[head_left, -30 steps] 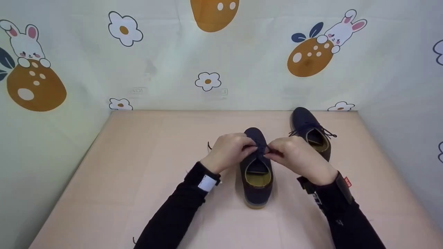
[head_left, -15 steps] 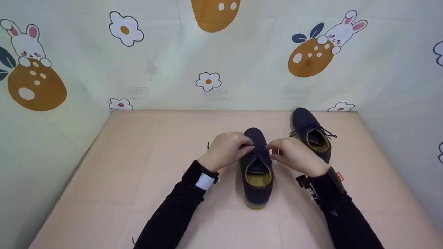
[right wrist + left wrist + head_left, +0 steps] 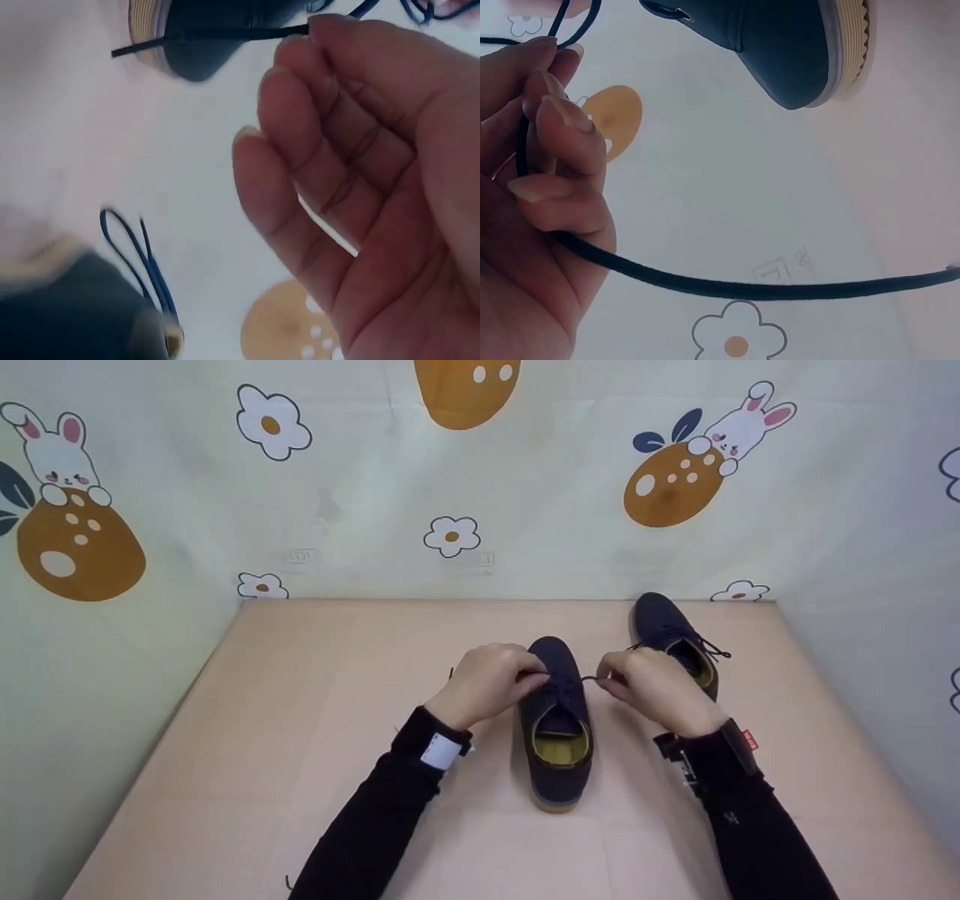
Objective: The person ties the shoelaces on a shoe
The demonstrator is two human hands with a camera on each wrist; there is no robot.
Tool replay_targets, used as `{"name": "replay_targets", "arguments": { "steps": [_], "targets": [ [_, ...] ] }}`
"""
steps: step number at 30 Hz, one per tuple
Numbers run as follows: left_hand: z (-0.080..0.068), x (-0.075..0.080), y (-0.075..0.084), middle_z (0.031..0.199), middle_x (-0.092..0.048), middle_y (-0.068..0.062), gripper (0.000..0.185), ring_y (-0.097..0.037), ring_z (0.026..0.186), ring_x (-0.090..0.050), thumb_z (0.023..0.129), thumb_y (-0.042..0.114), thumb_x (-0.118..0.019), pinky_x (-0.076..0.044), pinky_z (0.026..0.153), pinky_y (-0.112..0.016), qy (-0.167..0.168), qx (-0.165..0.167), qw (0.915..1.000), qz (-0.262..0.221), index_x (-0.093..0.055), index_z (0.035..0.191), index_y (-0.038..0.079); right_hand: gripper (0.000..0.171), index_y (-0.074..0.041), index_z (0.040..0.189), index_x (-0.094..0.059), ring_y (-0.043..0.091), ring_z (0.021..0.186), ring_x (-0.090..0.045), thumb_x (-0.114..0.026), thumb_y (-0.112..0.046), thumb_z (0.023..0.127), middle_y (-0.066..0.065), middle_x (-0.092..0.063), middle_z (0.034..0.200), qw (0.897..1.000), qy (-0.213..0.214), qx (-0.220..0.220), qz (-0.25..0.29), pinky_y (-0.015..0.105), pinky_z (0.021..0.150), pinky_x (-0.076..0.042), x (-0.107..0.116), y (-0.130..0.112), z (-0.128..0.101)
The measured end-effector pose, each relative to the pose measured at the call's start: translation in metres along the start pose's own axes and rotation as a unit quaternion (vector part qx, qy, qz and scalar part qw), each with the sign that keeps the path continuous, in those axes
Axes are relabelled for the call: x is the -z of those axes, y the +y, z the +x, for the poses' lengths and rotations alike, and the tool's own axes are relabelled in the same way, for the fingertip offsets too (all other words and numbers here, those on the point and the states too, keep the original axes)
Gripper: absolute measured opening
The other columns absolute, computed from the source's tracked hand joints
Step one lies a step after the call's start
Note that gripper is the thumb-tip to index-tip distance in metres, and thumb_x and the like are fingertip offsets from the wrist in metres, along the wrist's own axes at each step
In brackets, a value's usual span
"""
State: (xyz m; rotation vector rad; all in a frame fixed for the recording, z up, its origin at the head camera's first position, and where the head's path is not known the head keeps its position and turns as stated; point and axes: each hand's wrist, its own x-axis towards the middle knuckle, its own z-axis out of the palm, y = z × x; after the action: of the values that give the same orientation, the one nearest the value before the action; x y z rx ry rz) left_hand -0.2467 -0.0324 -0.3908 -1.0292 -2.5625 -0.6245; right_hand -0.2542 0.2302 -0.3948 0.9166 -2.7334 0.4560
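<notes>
A dark navy shoe (image 3: 559, 791) with a yellowish insole lies toe-away in the head view, between both hands. Over its tongue, my left hand (image 3: 487, 679) pinches a dark shoelace. In the left wrist view that shoelace (image 3: 765, 291) runs through the curled fingers and trails off to the right. Just right of the shoe, my right hand (image 3: 656, 690) pinches another stretch of lace between thumb and forefinger. A loose lace tip (image 3: 139, 49) sticks out past those fingertips in the right wrist view. The left fingers partly cover the lacing, so how the laces cross there is hard to tell.
A second navy shoe (image 3: 656, 619), its laces looped in a bow, stands at the back right, partly behind the right hand. The pinkish tabletop (image 3: 337, 697) is bordered by a pale printed backdrop (image 3: 360, 495) at the back and both sides.
My right hand let its fingers part beside the shoe, then pinched the lace and moved right, stretching it out from the shoe. The left hand has barely shifted.
</notes>
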Motion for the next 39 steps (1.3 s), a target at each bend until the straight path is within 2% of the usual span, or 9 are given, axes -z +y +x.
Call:
{"name": "replay_targets", "arguments": {
  "steps": [6,9,12,15,18,21,25,32,39],
  "targets": [
    [0.000,0.003,-0.002,0.090,-0.073,0.002,0.014,-0.014,0.082,-0.068,0.094,0.023,-0.070,-0.054,0.071,-0.032,-0.003,-0.001,1.0000,0.000,-0.079,0.097,0.013,0.005,-0.009,0.084,-0.072,0.026,0.066,-0.062,-0.074,-0.012,0.087,0.005,-0.067,0.073,0.993,0.025,-0.108,-0.037,0.047,0.060,-0.049,0.029,0.025,-0.015],
    [-0.001,0.004,-0.003,0.089,-0.073,0.002,0.014,-0.014,0.082,-0.068,0.095,0.023,-0.069,-0.053,0.072,-0.032,-0.008,0.004,1.0000,-0.003,-0.079,0.096,0.013,0.004,-0.005,0.088,-0.072,0.029,0.066,-0.061,-0.074,-0.007,0.085,0.011,-0.066,0.074,0.990,0.019,-0.137,-0.042,0.049,0.059,-0.048,0.037,0.029,-0.020],
    [-0.001,0.004,-0.004,0.090,-0.073,0.002,0.014,-0.015,0.083,-0.068,0.095,0.023,-0.069,-0.053,0.073,-0.032,-0.016,0.006,0.9998,-0.003,-0.079,0.096,0.013,0.013,-0.004,0.098,-0.073,0.026,0.072,-0.061,-0.074,-0.007,0.085,0.009,-0.066,0.082,0.994,0.019,-0.109,-0.025,0.046,0.064,-0.049,0.032,0.022,-0.018],
    [-0.001,0.004,-0.005,0.091,-0.074,0.002,0.015,-0.015,0.084,-0.068,0.095,0.024,-0.069,-0.054,0.074,-0.032,-0.026,0.005,0.9996,-0.005,-0.079,0.096,0.012,0.021,-0.008,0.107,-0.073,0.020,0.079,-0.061,-0.075,-0.012,0.086,0.003,-0.065,0.090,0.999,0.007,-0.035,0.003,0.040,0.069,-0.050,0.018,0.007,-0.008],
    [-0.001,0.003,-0.005,0.090,-0.074,0.002,0.015,-0.015,0.083,-0.068,0.094,0.024,-0.070,-0.053,0.073,-0.032,-0.032,0.005,0.9995,-0.007,-0.079,0.096,0.012,0.019,-0.011,0.105,-0.074,0.015,0.084,-0.061,-0.077,-0.015,0.086,0.001,-0.065,0.094,0.999,-0.016,0.033,0.029,0.034,0.073,-0.051,0.004,-0.008,-0.001],
    [-0.001,0.003,-0.005,0.089,-0.073,0.002,0.015,-0.014,0.082,-0.067,0.094,0.025,-0.070,-0.053,0.073,-0.032,-0.037,0.004,0.9992,-0.010,-0.079,0.095,0.013,0.010,-0.014,0.095,-0.074,0.013,0.080,-0.060,-0.078,-0.013,0.086,-0.003,-0.064,0.089,0.997,-0.022,0.063,0.034,0.032,0.070,-0.050,-0.004,-0.016,0.002],
    [-0.002,0.005,-0.006,0.090,-0.073,0.003,0.015,-0.014,0.083,-0.067,0.095,0.025,-0.069,-0.052,0.075,-0.033,-0.048,0.002,0.9987,-0.016,-0.079,0.096,0.014,0.009,-0.016,0.084,-0.069,0.011,0.072,-0.056,-0.075,-0.010,0.086,-0.007,-0.060,0.081,0.998,-0.024,0.047,0.015,0.032,0.065,-0.048,-0.003,-0.012,0.000],
    [-0.003,0.012,-0.011,0.089,-0.073,0.005,0.013,-0.013,0.083,-0.066,0.095,0.022,-0.069,-0.052,0.075,-0.034,-0.073,0.030,0.9966,-0.022,-0.079,0.095,0.014,0.013,-0.015,0.077,-0.067,0.016,0.071,-0.056,-0.072,-0.005,0.081,-0.004,-0.061,0.076,0.999,-0.020,-0.044,0.012,0.037,0.067,-0.047,0.020,0.009,-0.010],
    [-0.006,0.009,-0.016,0.087,-0.070,0.002,0.010,-0.015,0.081,-0.060,0.092,0.020,-0.072,-0.048,0.074,-0.032,-0.122,0.039,0.9911,-0.036,-0.079,0.092,0.013,0.015,-0.014,0.091,-0.069,0.011,0.075,-0.062,-0.066,-0.001,0.082,-0.005,-0.068,0.080,0.993,-0.089,-0.026,0.077,0.035,0.071,-0.052,0.019,0.001,-0.009]
  ]
}}
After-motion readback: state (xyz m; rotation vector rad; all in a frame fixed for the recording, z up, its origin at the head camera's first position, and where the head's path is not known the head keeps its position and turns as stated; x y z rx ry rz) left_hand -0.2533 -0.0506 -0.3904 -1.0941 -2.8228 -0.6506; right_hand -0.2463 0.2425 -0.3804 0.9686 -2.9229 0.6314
